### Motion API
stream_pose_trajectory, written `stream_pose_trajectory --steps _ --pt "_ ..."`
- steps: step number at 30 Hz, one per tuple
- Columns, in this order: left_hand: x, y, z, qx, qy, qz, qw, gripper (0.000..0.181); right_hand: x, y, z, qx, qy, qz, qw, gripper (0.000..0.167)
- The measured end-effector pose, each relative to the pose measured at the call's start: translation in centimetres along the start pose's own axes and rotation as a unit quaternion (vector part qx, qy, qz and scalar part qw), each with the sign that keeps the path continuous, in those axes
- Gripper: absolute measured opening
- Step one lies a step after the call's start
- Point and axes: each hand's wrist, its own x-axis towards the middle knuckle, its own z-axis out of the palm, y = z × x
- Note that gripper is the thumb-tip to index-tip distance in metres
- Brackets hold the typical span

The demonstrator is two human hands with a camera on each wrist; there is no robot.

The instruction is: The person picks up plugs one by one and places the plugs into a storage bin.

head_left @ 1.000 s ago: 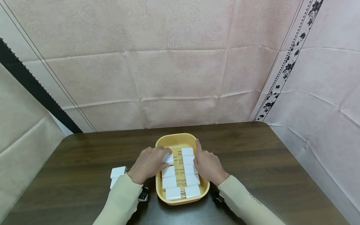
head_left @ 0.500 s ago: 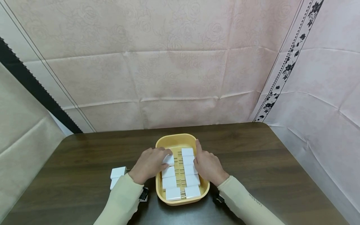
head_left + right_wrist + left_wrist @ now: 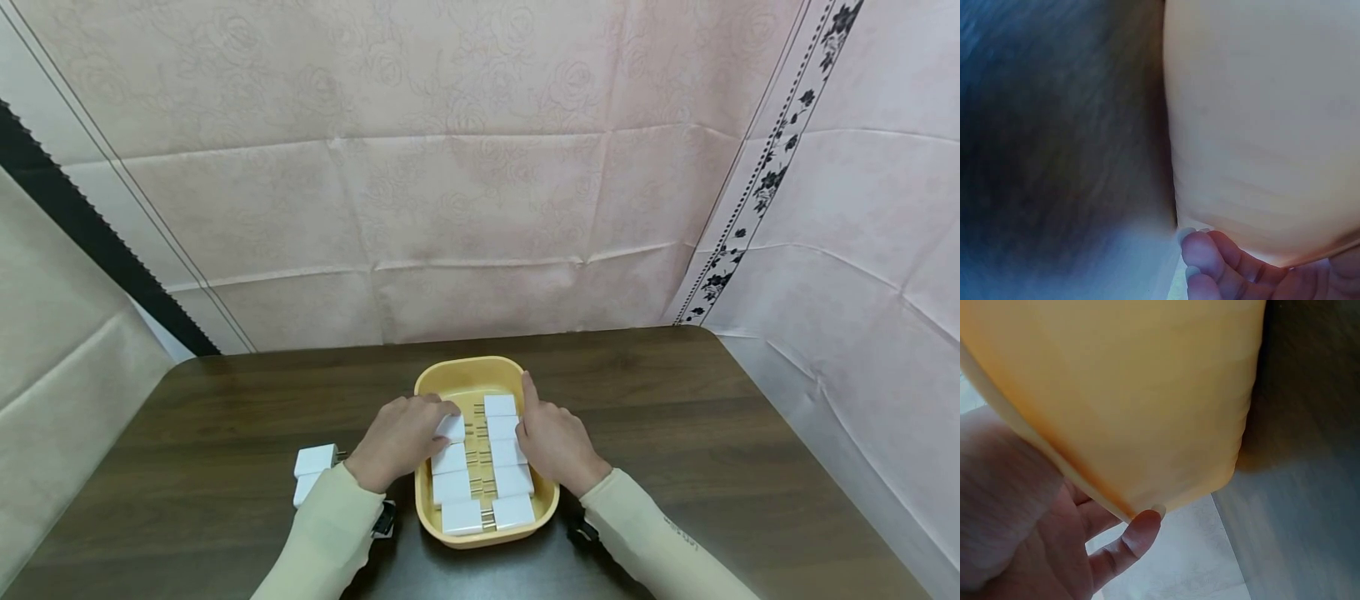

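In the head view a yellow tray holds white charger plugs in two columns, metal prongs facing the middle. My left hand reaches over the tray's left rim, its thumb and forefinger around the farthest plug of the left column. The left wrist view shows one finger beside the tray's outer wall. My right hand grips the right rim, forefinger stretched along it and thumb inside. Its curled fingers touch the outer wall in the right wrist view.
More white plugs lie on the brown wooden table left of the tray, partly hidden by the left sleeve. Another white piece shows under the left wrist. Pale patterned cloth hangs behind the table and on both sides.
The plug between my left thumb and forefinger has shifted very slightly toward the near side. My right hand and the tray look unmoved.
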Motion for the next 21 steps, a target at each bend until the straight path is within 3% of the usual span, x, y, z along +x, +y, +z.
stream_pose_trajectory --steps 10,21 --pt "0.06 0.03 -0.01 -0.012 -0.025 -0.012 0.9995 0.036 0.00 -0.14 -0.03 -0.002 -0.004 0.006 1.0000 0.071" --pt "0.08 0.03 0.04 -0.023 -0.029 -0.009 0.9993 0.033 0.10 -0.13 -0.02 -0.003 -0.001 0.007 1.0000 0.071"
